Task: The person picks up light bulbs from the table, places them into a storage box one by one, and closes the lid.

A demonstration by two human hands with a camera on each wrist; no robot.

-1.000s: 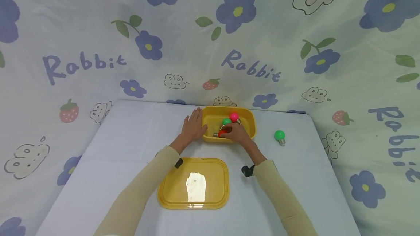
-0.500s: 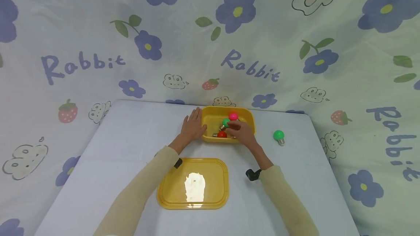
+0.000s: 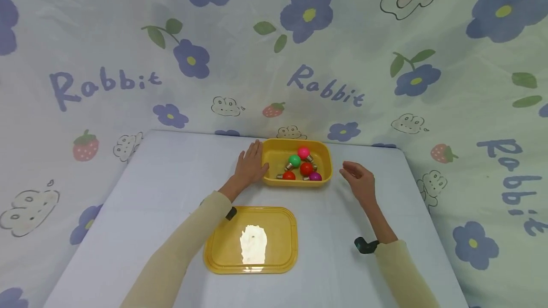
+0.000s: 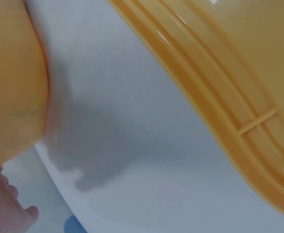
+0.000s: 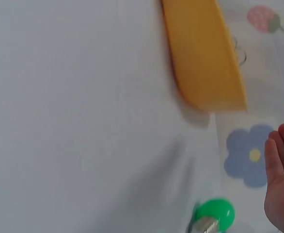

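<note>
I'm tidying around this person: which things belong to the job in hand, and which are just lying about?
Likely in the job:
yellow box, left hand at its side
five bulbs inside it
loose green bulb near the right hand

Apparently not:
yellow tray or lid, unheld
patterned backdrop cloth

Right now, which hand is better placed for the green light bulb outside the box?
Likely the right hand: it's nearer that green light bulb; the left hand is across the yellow box.

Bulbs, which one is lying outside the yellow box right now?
The green bulb at the bottom of the right wrist view; the other five bulbs, one also green, lie inside the yellow box.
</note>
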